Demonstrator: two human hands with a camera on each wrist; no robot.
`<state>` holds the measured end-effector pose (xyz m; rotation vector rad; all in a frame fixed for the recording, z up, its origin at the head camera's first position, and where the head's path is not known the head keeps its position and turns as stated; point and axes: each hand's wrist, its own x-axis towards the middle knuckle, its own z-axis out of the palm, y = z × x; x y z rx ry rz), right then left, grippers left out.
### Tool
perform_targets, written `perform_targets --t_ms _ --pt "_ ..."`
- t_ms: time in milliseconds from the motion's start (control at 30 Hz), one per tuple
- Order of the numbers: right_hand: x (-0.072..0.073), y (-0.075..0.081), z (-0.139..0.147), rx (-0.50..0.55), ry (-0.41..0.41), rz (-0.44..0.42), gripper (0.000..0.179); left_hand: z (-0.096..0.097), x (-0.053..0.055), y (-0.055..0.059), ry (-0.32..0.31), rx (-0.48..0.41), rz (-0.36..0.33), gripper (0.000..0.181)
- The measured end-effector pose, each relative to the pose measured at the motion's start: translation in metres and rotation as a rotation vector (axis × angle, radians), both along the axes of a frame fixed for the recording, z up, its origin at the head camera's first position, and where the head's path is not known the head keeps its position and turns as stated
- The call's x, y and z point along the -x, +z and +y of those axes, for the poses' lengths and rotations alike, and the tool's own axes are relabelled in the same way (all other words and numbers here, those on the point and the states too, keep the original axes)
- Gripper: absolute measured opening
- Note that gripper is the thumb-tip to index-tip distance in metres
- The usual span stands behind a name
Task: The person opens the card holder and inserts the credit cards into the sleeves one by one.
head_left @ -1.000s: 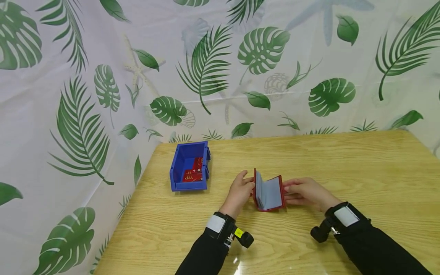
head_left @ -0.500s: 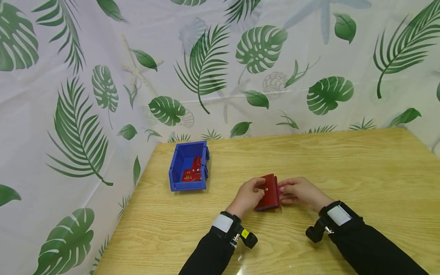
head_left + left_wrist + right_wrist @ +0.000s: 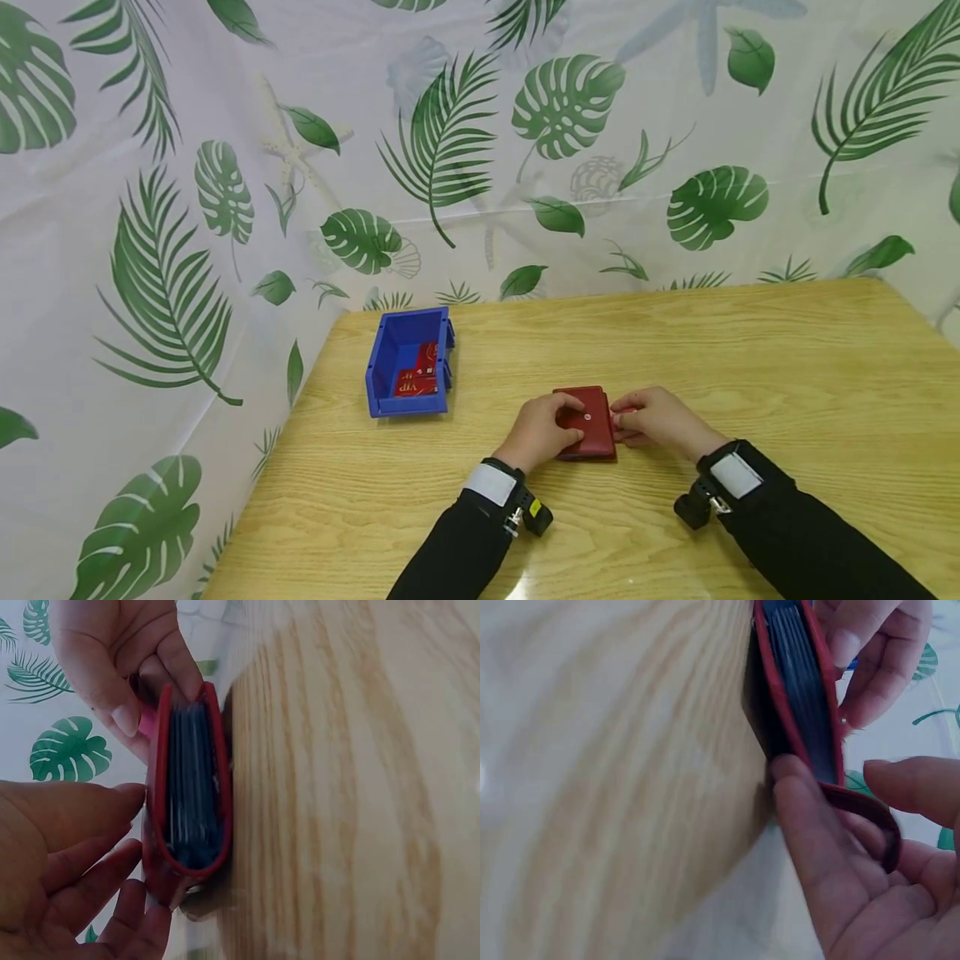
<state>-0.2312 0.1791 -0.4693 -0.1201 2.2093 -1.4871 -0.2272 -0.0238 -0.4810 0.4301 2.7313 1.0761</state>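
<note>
A red card holder (image 3: pixel 596 425) with a snap stud on its cover lies folded on the table. Its stacked clear sleeves (image 3: pixel 191 772) show edge-on between the covers in the left wrist view. My left hand (image 3: pixel 540 429) rests on the cover near the spine, thumb and forefinger spread apart. At the opposite edge, my right hand (image 3: pixel 660 421) holds the holder's closing strap (image 3: pixel 874 817), which curls up between the thumb and fingers. In the right wrist view one right fingertip lies against the lower cover's edge, and the thumb is apart from the cover.
A blue bin (image 3: pixel 378 375) stands at the table's back left, with red cards (image 3: pixel 416 383) inside, some lettered VIP. A leaf-printed cloth (image 3: pixel 480 167) hangs behind and left of the wooden table (image 3: pixel 787 375).
The card holder stood spread with its sleeves showing; its left cover has folded over to the right. My left hand moved right onto that cover, and the holder now lies flatter.
</note>
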Motion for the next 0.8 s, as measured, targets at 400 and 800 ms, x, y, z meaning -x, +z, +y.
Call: perform_targets --t_ms 400,800 --pt "0.001 0.006 -0.007 -0.289 0.018 0.304 0.027 0.004 0.0 0.005 -0.048 0.1 0.083 0.029" --pt "0.005 -0.004 -0.026 -0.343 0.001 0.42 0.021 0.007 0.0 0.005 -0.023 0.193 0.121 0.028"
